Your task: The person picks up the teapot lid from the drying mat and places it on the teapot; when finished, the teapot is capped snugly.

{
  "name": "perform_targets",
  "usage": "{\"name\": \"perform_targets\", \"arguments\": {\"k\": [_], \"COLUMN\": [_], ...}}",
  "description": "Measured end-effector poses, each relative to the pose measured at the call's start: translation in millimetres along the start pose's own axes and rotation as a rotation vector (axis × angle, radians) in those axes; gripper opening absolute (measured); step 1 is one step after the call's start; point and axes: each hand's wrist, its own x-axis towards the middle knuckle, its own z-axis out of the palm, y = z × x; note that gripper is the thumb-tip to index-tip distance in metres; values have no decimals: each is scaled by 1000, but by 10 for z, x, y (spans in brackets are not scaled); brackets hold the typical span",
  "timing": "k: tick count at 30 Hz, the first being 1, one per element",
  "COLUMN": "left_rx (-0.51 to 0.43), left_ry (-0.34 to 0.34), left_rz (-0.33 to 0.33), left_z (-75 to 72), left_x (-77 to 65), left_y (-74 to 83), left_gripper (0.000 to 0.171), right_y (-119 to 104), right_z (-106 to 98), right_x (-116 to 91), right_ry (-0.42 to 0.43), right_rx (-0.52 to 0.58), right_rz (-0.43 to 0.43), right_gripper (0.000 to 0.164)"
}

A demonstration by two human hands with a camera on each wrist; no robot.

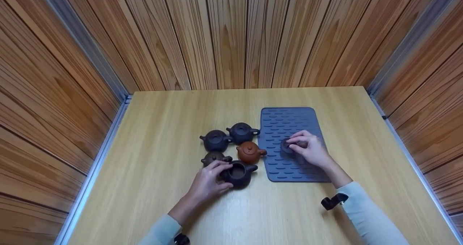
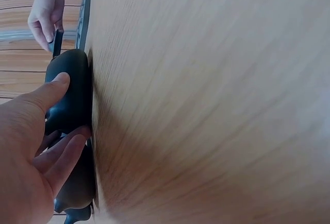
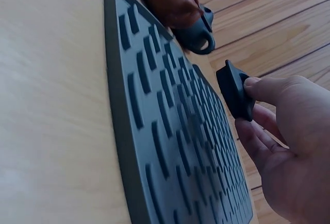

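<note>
A dark teapot without its lid stands on the table, its opening facing up. My left hand grips its left side, thumb at the front and fingers behind, as the left wrist view shows. In my right hand a dark teapot lid is pinched between thumb and fingers. The lid is above the grey ridged mat, with a gap below it in the right wrist view. A reddish-brown teapot with its lid on stands just behind the open one. A brown teapot is partly hidden by my left hand.
Two dark lidded teapots, one at the back left and another teapot close to the mat's left edge, stand behind the rest. Wood-panelled walls enclose the table at the back and sides.
</note>
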Motion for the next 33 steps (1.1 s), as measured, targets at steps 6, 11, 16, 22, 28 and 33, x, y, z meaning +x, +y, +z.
{"name": "perform_targets", "arguments": {"k": [6,11,16,22,28,33], "left_rx": [-2,-1,-11,-27,-30,-32], "left_ry": [-6,-11,7,8,-13,-36], "left_rz": [-14,-18,3,2,-22,-47], "left_z": [5,-1,-1,-2,-5,-28], "left_x": [-8,-9,-18,-28,-16,-10], "left_y": [7,10,4,7,8,22], "left_gripper": [58,59,58,58,58,58], "right_y": [-108,-231,-355,-475,-567,-665], "right_z": [76,130,226,339,433,536], "right_x": [-13,4,7,7,22,55], "right_ry": [-30,-55,-54,-61,-103,-148], "right_rx": [-12,4,28,36,50,90], "right_rz": [21,47,32,-15,-65,-93], "right_gripper": [18,20,18,16,15,14]}}
